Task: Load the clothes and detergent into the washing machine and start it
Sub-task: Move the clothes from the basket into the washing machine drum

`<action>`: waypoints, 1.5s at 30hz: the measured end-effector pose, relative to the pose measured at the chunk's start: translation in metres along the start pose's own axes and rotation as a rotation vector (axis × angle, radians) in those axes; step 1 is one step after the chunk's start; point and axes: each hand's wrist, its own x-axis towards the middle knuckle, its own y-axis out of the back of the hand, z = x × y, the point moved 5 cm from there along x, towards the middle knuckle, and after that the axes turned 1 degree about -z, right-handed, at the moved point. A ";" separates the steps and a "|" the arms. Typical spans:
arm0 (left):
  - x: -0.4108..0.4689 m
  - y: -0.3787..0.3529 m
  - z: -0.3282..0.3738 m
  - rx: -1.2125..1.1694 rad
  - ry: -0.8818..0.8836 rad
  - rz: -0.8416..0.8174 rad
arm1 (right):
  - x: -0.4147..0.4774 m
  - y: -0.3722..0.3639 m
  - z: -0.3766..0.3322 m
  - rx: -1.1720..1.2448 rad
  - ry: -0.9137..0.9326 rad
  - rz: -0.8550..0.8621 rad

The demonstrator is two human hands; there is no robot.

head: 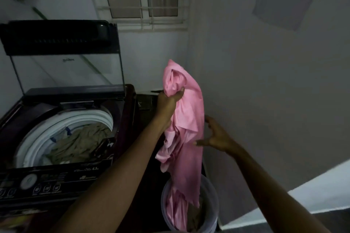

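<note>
The left hand [170,101] is clutching a pink cloth [190,119]; the right hand [216,136] is hovering beside it, fingers spread. Clothes are loading, I judge: the cloth is needing a swing into the drum [34,143] at nine o'clock.

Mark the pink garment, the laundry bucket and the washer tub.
pink garment [189,111]: head view, middle of the hanging cloth.
laundry bucket [211,212]: head view, right wall below the rim.
washer tub [37,136]: head view, white ring on its left side.

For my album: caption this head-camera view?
Left hand holds a pink garment over the bucket beside the open washer; right hand open.
</note>
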 end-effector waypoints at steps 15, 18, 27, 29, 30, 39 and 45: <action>0.007 0.044 -0.004 0.409 -0.258 0.004 | 0.015 0.057 -0.016 0.133 0.022 0.509; -0.006 0.027 -0.024 0.387 -0.237 -0.146 | 0.032 0.062 -0.071 0.106 0.112 0.481; -0.026 0.000 -0.032 0.225 -0.129 -0.106 | 0.051 0.019 -0.149 0.059 0.252 0.259; -0.023 0.005 -0.023 0.188 -0.113 0.044 | 0.048 0.013 -0.150 0.161 0.261 0.119; -0.021 0.007 -0.019 0.185 -0.109 0.074 | 0.044 0.013 -0.148 0.208 0.263 0.059; -0.007 0.012 0.020 -0.187 -0.026 0.110 | 0.003 0.003 -0.011 0.086 0.010 -0.061; -0.002 0.020 0.024 -0.306 -0.003 0.057 | 0.018 -0.035 0.020 -0.004 -0.090 0.097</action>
